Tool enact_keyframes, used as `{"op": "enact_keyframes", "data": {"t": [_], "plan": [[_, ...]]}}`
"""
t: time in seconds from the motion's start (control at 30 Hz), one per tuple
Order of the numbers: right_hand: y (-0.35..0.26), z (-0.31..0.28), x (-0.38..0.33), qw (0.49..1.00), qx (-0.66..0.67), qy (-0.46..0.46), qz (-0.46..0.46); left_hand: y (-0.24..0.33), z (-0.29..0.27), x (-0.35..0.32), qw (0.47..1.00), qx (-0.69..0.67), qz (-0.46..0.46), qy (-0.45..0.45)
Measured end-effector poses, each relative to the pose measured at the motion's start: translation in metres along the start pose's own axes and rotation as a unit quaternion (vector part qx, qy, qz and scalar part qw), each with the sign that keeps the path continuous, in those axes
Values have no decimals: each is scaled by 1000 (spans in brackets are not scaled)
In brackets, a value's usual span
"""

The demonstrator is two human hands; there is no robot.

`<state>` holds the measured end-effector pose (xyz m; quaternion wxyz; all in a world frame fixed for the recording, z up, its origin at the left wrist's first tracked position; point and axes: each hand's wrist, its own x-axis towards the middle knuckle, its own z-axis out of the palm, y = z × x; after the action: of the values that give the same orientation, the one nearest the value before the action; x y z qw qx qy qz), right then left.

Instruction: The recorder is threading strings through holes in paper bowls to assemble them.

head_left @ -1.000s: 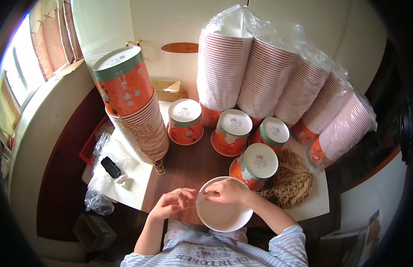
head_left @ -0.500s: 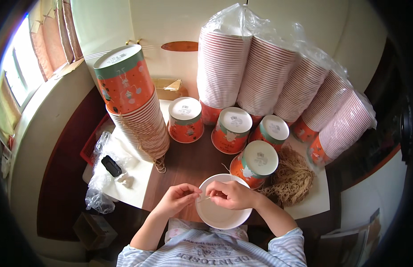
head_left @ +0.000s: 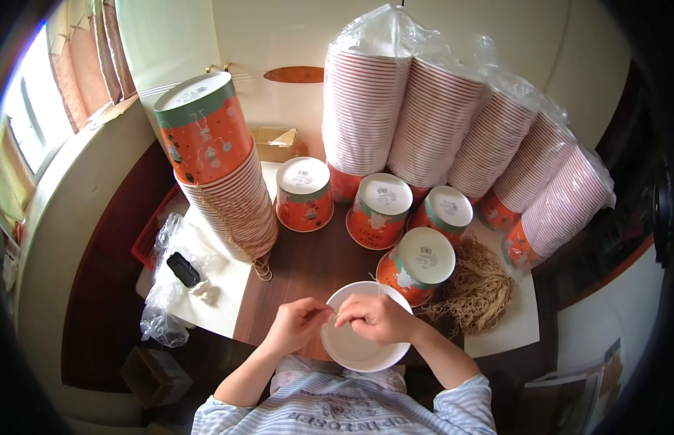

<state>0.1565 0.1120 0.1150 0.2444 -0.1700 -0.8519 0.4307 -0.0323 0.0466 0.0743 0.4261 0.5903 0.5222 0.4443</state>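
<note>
Head view: two bare hands work over a white paper tub point(head_left: 366, 351), its mouth facing up at the near edge of the brown tabletop point(head_left: 279, 308).
Left hand point(head_left: 302, 322): at the tub's left rim, thumb and fingertips pinched together on a thin string point(head_left: 334, 316), of which little shows.
Right hand point(head_left: 375, 317): over the tub's mouth, fingers curled, thumb and forefinger closed on the same string, tips just beside the left hand's.
Upturned tubs: four orange-and-green ones stand bottom up beyond the hands, the nearest one point(head_left: 425, 258) just beyond the white tub's far rim.
Twine bundle point(head_left: 482, 290): tangled and tan, right of the nearest upturned tub.
Left stack point(head_left: 224, 214): nested upside-down tubs, tan cords hanging down its side.
Wrapped stacks point(head_left: 370, 109): five tall columns in clear plastic at the back and right.
Black tray-like object point(head_left: 182, 270): on crumpled clear plastic point(head_left: 163, 319), left of the left stack.
</note>
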Motion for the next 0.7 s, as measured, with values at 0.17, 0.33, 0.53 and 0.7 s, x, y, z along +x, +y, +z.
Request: {"op": "enact_keyframes", "data": {"t": [0.17,0.33,0.53,0.7], "plan": [[5,-6,4,998,-29,51,-22,11,0,-2,997,17,41,-63],[5,-1,3,997,-55,56,-25,11,1,-3,992,44,92,-71],[-3,8,-8,987,-122,99,-19,-11,3,-5,989,-137,-19,-50],[6,14,-11,986,-130,104,-11,3,-3,-4,996,-33,-13,-81]]}}
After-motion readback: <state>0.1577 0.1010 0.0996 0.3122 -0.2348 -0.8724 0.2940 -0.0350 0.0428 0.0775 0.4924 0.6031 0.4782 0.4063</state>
